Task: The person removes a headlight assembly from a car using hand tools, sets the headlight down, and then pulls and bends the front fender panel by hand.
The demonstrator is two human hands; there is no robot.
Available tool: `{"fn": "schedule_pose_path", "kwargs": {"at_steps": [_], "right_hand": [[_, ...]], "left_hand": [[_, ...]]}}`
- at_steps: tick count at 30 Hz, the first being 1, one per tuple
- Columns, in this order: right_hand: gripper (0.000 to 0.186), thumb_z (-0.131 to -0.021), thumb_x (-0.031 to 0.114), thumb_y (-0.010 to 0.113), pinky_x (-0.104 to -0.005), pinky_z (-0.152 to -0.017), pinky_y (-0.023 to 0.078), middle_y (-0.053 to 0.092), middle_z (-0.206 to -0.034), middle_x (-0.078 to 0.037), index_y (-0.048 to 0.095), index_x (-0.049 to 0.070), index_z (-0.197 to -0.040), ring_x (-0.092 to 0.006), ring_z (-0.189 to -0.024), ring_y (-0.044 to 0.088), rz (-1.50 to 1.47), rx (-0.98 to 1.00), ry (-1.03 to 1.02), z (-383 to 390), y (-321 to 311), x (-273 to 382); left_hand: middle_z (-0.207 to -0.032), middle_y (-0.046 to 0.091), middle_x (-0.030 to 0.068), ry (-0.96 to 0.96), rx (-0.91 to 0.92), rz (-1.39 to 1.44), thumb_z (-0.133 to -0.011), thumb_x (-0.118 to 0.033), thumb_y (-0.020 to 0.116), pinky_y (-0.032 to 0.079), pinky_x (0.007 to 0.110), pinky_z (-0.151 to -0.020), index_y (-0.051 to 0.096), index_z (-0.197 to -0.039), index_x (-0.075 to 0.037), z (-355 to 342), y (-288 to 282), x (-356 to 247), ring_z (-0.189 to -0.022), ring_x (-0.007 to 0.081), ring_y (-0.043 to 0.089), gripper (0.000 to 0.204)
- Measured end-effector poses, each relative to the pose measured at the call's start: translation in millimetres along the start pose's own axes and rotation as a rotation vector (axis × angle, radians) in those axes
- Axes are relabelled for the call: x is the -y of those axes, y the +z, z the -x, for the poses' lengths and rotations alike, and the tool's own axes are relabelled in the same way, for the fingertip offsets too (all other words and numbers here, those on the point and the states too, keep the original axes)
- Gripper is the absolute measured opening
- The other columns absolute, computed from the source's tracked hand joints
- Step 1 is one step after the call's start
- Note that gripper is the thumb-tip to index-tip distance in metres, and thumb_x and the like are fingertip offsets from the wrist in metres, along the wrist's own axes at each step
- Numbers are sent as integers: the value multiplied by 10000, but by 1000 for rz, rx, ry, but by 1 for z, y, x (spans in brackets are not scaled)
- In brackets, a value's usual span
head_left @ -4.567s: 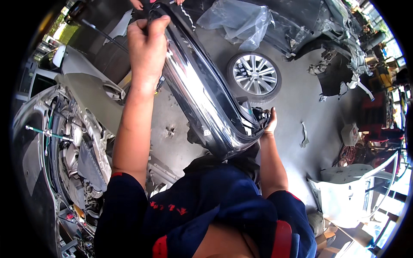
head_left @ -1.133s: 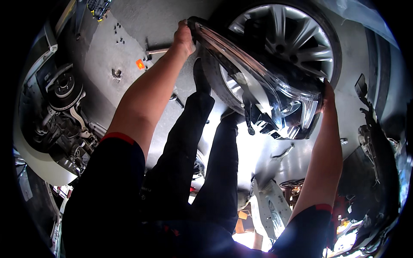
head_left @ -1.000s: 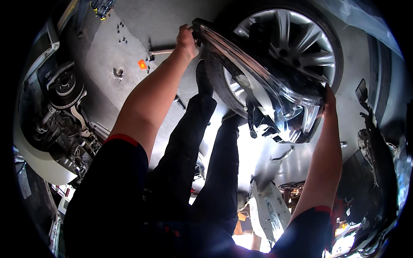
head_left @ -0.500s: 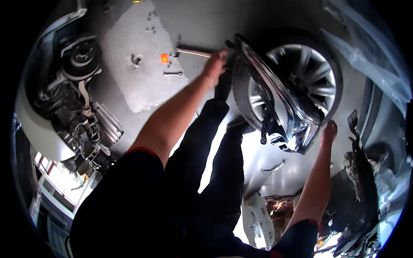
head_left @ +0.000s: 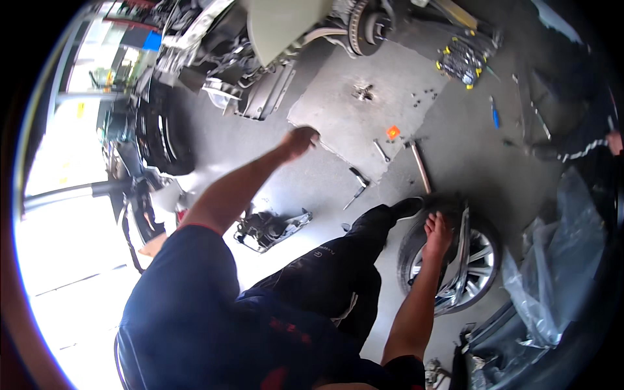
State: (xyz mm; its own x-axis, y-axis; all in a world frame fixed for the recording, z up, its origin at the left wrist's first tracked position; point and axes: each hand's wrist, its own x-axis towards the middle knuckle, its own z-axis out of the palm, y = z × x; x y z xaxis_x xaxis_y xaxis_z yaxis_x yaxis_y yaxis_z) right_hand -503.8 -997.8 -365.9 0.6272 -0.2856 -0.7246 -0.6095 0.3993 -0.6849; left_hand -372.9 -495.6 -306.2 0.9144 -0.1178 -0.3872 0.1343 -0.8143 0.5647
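My left hand [head_left: 300, 142] is held out over the floor at the left, fingers loosely curled with a small gap at the tips, and I see nothing in it. My right hand [head_left: 438, 233] hovers over the near-side wheel [head_left: 484, 261], fingers apart and empty. A dark car part with chrome trim [head_left: 462, 263] leans on that wheel, just beside my right hand; my forearm hides some of it. Between my hands, a hammer [head_left: 421, 168] with a wooden handle lies near my shoe, and a wrench [head_left: 381, 151] is left of it.
A raised car with a bare brake disc [head_left: 367, 27] stands ahead. An orange piece [head_left: 392, 132], small bolts [head_left: 426, 97] and a blue-handled tool [head_left: 494, 116] lie on the floor. Clear plastic sheeting [head_left: 552, 260] is at right. Another person's hand [head_left: 614, 143] shows at the far right.
The view has swung left. Both hands have come away from the chrome-trimmed part, which now rests against the wheel. My left hand is out to the left.
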Motion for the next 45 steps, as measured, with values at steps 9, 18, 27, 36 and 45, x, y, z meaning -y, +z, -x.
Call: {"fn": "schedule_pose_path", "kwargs": {"at_steps": [9,18,27,36,45], "right_hand": [[330,-1000,145,645,-330,-906,546,681,-1177,-127,603,-4,-1291,-201,-1020,665,524,502,-703,88,303,165],[446,-934,235,668,-473,-1081,447,558,-1431,-193,638,111,-1360,-399,-1275,545,1182,597,-1906,129,693,339],[512,-934,408,664,-557,-1093,406,537,-1476,-191,651,124,-1360,-409,-1295,538,1688,687,-2035,116,782,314],[132,-935,191,699,-353,-585,519,685,-735,-74,718,66,-896,-235,-611,658,1474,945,-1823,105,780,311],[208,-994,134,596,-337,-652,541,732,-805,-117,737,-18,-970,-238,-678,691,1095,892,-2044,72,757,344]], "left_hand": [[-1164,731,127,-569,-693,1476,-989,-403,425,523,414,-953,668,-1165,-65,3,-215,30,-1030,275,694,452],[-1258,670,108,-615,-682,2095,-1037,-429,395,463,435,-1044,593,-1229,-97,-116,-210,43,-1176,282,636,432],[-1372,636,132,-505,-610,2193,-1049,-312,323,444,438,-1088,534,-1394,-21,-151,-221,49,-1259,293,606,498],[-1298,663,156,-432,-719,2403,-1057,-334,324,421,430,-1103,593,-1207,-51,-149,-182,35,-1219,294,616,419],[-925,670,147,-208,-1356,2408,-1030,-289,444,540,395,-821,606,-1064,-11,-160,-195,10,-789,262,665,323]]}}
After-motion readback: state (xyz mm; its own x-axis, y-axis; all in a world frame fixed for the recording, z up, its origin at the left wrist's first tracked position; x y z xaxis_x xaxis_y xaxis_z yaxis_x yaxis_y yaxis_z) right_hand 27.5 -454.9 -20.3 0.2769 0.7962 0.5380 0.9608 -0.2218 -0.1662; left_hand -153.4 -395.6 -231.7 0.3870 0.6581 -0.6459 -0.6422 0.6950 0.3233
